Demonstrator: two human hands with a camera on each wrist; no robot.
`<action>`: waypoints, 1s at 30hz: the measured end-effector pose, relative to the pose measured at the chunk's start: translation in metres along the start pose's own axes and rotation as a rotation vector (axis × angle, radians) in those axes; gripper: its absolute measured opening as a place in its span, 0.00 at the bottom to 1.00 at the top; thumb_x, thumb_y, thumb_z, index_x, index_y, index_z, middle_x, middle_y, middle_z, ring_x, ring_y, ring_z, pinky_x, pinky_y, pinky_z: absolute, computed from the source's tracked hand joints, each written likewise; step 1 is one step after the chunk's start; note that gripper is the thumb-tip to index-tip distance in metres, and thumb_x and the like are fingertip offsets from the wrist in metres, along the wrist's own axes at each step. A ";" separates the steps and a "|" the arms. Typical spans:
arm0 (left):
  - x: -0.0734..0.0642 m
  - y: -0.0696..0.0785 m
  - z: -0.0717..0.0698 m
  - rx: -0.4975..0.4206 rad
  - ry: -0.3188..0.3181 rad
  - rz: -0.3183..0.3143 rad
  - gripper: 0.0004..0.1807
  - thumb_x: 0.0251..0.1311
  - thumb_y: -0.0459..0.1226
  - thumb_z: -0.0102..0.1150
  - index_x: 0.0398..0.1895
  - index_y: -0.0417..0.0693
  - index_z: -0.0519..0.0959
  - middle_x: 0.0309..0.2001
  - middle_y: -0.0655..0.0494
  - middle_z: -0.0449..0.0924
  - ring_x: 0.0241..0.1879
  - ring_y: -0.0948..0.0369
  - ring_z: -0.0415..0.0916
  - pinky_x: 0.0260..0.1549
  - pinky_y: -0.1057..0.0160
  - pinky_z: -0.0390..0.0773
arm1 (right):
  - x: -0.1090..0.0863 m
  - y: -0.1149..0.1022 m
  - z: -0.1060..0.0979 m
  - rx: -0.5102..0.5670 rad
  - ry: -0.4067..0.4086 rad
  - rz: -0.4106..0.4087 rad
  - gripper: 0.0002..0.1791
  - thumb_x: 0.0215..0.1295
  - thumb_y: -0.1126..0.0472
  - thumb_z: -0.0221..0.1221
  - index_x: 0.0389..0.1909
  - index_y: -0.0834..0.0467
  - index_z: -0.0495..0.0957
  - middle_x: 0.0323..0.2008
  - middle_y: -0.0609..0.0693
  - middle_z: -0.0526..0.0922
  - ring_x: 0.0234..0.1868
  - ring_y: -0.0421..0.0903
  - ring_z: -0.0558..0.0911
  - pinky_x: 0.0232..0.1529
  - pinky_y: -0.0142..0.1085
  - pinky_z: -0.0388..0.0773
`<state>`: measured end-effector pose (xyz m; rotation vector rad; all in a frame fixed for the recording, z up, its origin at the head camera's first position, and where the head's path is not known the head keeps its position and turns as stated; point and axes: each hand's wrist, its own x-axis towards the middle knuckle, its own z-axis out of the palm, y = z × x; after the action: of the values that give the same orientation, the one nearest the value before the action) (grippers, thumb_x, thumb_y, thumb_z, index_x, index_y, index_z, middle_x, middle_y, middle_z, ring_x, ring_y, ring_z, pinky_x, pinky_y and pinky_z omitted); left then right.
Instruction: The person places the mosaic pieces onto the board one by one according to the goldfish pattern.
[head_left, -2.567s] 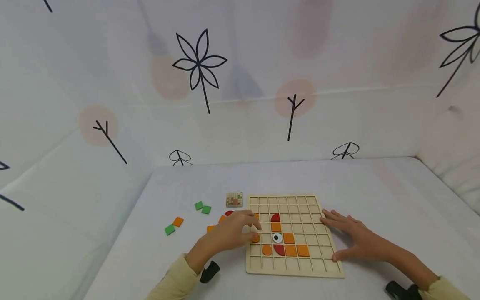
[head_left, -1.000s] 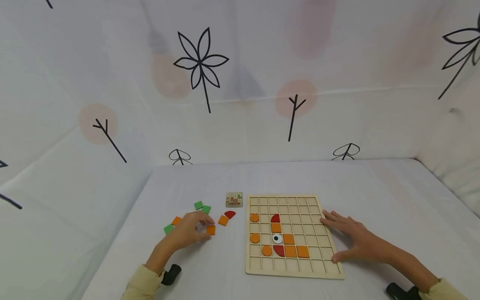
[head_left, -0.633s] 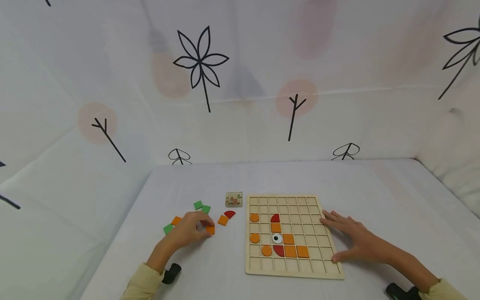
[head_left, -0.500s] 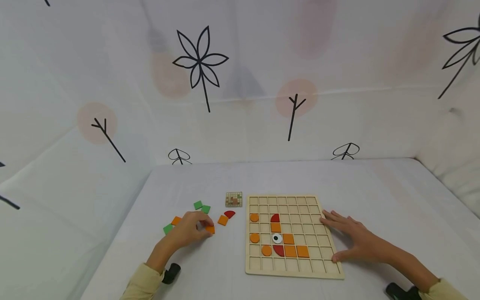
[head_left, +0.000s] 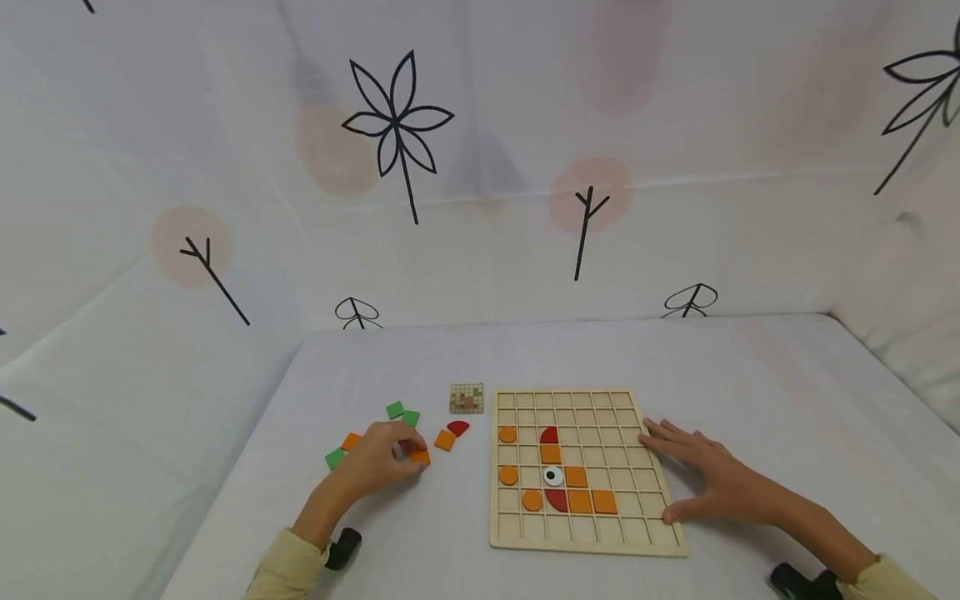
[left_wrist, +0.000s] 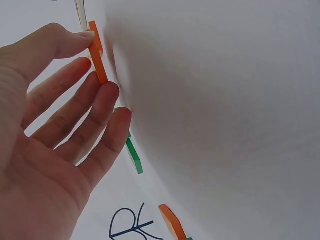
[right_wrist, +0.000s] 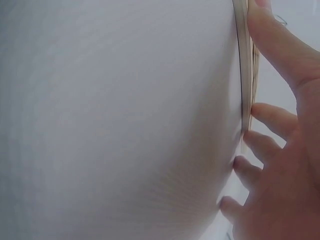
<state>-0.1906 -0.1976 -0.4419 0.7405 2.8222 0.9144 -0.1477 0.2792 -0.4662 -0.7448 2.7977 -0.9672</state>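
Your left hand (head_left: 377, 458) pinches an orange square flat tile (left_wrist: 98, 62) between thumb and fingertips, on the left side of the white cloth-covered surface (head_left: 757, 383). The tile sits tilted in your fingers; whether it is fully clear of the cloth, you cannot tell from here. Your right hand (head_left: 702, 474) grips nothing: its fingers spread, with thumb and some fingertips touching the right edge of the pale wooden grid board (head_left: 583, 527).

The step in hand looks like picking up one more piece for that board, which already carries orange squares, orange discs, red curved-edge pieces and a white round eye piece (head_left: 552, 476). The next move seems to call for raising the tile, carrying it right and lowering it flat into a bare cell, while your right hand steadies the edge. The small square patterned card (head_left: 467, 398), just left of the board's far end, probably shows which cell, but its detail is too small to read.

Take care going across: a loose orange square tile (head_left: 445, 440) and a red curved-edge piece (head_left: 457, 428) lie to the right and slightly farther off, so a low path could nudge them.
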 end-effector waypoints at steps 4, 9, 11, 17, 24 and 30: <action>0.001 0.006 0.000 -0.013 0.017 0.028 0.07 0.51 0.35 0.68 0.34 0.49 0.83 0.31 0.64 0.79 0.34 0.61 0.72 0.32 0.66 0.76 | 0.000 -0.001 -0.001 -0.002 -0.006 0.019 0.53 0.38 0.34 0.69 0.68 0.52 0.64 0.70 0.59 0.56 0.72 0.57 0.47 0.62 0.66 0.37; 0.005 0.019 0.001 0.002 0.034 0.076 0.07 0.51 0.36 0.69 0.34 0.49 0.83 0.33 0.64 0.79 0.33 0.61 0.73 0.32 0.65 0.76 | -0.001 0.000 -0.001 0.000 -0.008 0.025 0.53 0.38 0.34 0.69 0.68 0.51 0.64 0.71 0.59 0.56 0.73 0.55 0.47 0.62 0.66 0.37; 0.008 0.026 0.002 -0.006 0.035 0.091 0.07 0.51 0.35 0.68 0.34 0.48 0.83 0.33 0.65 0.79 0.34 0.61 0.73 0.32 0.64 0.77 | -0.001 -0.001 -0.001 0.000 -0.009 0.026 0.53 0.38 0.34 0.69 0.68 0.51 0.65 0.71 0.59 0.56 0.73 0.53 0.46 0.62 0.66 0.37; 0.019 0.047 0.008 -0.024 0.001 0.113 0.07 0.52 0.36 0.66 0.35 0.50 0.83 0.33 0.67 0.77 0.35 0.61 0.73 0.34 0.64 0.76 | -0.002 -0.004 -0.004 0.004 -0.010 0.024 0.53 0.38 0.35 0.69 0.68 0.52 0.65 0.70 0.58 0.56 0.72 0.58 0.48 0.62 0.66 0.38; 0.033 0.069 0.017 -0.012 -0.019 0.184 0.08 0.53 0.37 0.66 0.37 0.50 0.83 0.34 0.66 0.78 0.36 0.61 0.74 0.35 0.64 0.76 | -0.001 -0.004 -0.005 0.009 -0.014 0.033 0.53 0.38 0.35 0.69 0.68 0.51 0.65 0.70 0.59 0.56 0.71 0.60 0.49 0.61 0.68 0.40; 0.042 0.088 0.023 -0.025 -0.033 0.241 0.08 0.54 0.37 0.66 0.38 0.49 0.83 0.36 0.64 0.78 0.37 0.63 0.73 0.35 0.65 0.77 | 0.001 -0.004 -0.003 -0.004 -0.018 0.037 0.53 0.36 0.35 0.70 0.67 0.51 0.66 0.70 0.60 0.56 0.70 0.64 0.50 0.60 0.68 0.42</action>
<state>-0.1852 -0.1032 -0.4075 1.0996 2.7286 0.9562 -0.1474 0.2780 -0.4612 -0.6956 2.7887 -0.9447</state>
